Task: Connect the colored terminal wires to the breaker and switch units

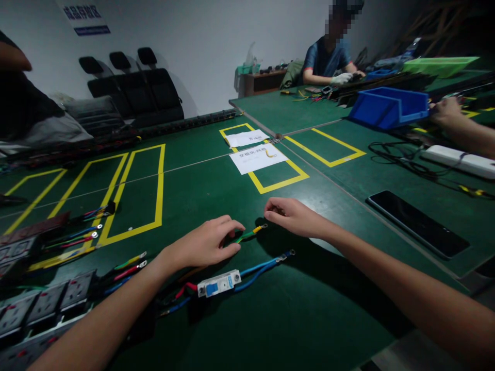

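Cable [257, 230] on table [197, 190] beyond breaker [219, 284], sockets [47, 304] left, phone [417, 222] right

Green wire [245, 237] on desk [309, 319], yellow sleeve [257, 230], ring lug [264, 226] at its far-right end. White breaker [219, 284], blue toggle [212, 288], lies closer to camera: red and blue leads left, blue leads [257, 270] right, lugged ends.

Looks like an electrical assembly workshop from where I stand: a broad green surface [193, 196] marked out in yellow tape [160, 190], socket strips [46, 304], lugged wires [257, 230] and a small breaker [219, 284] lying on it, a blue parts bin [375, 108], and a gloved co-worker [324, 61] seated beyond.
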Demonstrator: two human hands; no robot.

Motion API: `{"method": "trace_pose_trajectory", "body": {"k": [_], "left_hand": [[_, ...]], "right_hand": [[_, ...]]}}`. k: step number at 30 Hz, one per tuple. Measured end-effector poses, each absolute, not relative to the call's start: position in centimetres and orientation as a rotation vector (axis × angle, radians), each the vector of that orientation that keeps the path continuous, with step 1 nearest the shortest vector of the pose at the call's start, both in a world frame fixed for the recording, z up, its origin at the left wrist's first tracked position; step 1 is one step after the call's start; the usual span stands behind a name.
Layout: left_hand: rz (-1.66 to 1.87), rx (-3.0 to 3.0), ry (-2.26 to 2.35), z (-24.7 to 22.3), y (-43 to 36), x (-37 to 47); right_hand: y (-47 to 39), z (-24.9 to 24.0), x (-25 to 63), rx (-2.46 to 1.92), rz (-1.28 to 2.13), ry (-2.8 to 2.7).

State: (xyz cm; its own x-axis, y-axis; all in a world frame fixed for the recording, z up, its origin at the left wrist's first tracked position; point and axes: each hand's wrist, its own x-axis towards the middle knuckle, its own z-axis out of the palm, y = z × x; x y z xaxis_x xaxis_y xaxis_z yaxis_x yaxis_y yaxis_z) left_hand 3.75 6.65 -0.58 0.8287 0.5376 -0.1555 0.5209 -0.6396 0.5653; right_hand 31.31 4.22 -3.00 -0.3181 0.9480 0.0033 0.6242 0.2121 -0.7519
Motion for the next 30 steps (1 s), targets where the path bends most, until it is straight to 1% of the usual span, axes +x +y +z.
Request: {"method": "trace_pose_trajectory", "body": {"k": [7,14,21,27,30], "left_hand": [[0.041,2.395,0.765,-0.7,6.7,3.7],[0.047,2.400,0.752,-0.6,6.6,3.8],[0.052,2.449,0.707,-0.8,6.7,3.7],[0.041,2.437,0.700,-0.8,6.7,3.8],[0.046,2.423,0.699,-0.9,6.8,3.8]], "right_hand": [[4.1,-2.6,31.8,-1.435,1.015,-2.158],[3.9,-2.4,32.1,-1.499,0.939,-2.265],[3.9,-1.7,32.2,-1.490,0.907,-2.253],[3.8,-2.1,31.5,-1.455,1.170,-2.244],[3.7,-2.1,31.3,-1.415,1.248,-2.222]]}}
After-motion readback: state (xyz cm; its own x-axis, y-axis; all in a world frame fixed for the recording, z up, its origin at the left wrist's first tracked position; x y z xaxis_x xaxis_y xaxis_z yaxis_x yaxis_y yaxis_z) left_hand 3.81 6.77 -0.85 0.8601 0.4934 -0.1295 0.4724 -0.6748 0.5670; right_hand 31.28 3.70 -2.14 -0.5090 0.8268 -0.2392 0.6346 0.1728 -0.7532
